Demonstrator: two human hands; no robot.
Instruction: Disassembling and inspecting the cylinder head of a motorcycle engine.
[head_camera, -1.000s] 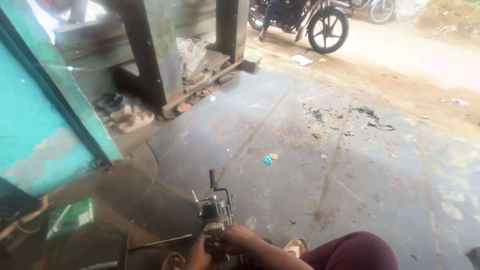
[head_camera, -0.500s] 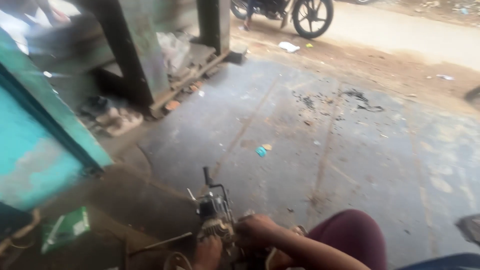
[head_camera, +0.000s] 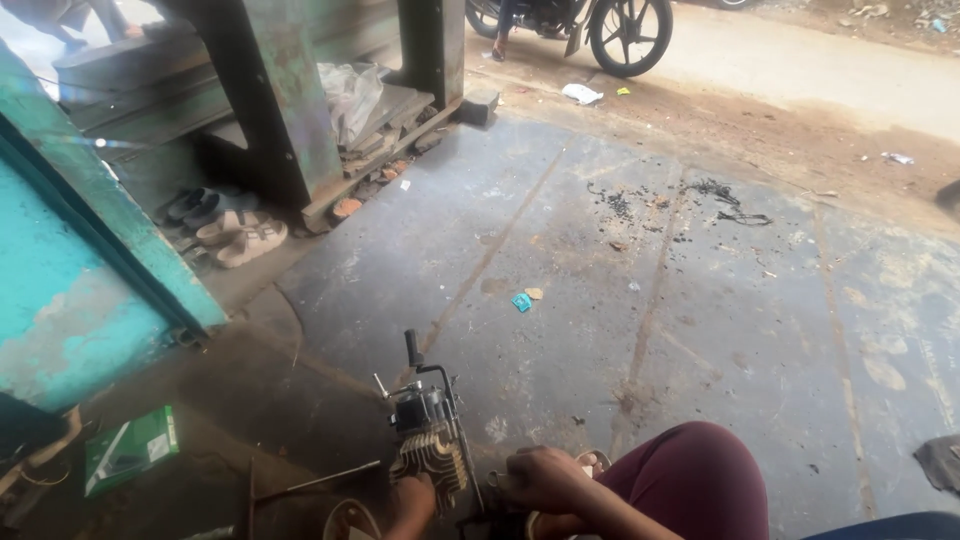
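Both hands meet at a small finned engine (head_camera: 432, 450) on the floor: right hand (head_camera: 540, 478) closed in a grip at its base, left hand (head_camera: 412, 497) steadying underneath, grip hidden.

Two hands, left (head_camera: 412, 500) and right (head_camera: 540, 478), one small engine (head_camera: 430, 445), four sandals (head_camera: 235, 225) upper left, one motorcycle wheel (head_camera: 630, 35) top, one green box (head_camera: 130, 450) lower left.

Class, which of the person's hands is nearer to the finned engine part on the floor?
Left. The left hand touches the finned engine part from below; the right hand sits just to its right.
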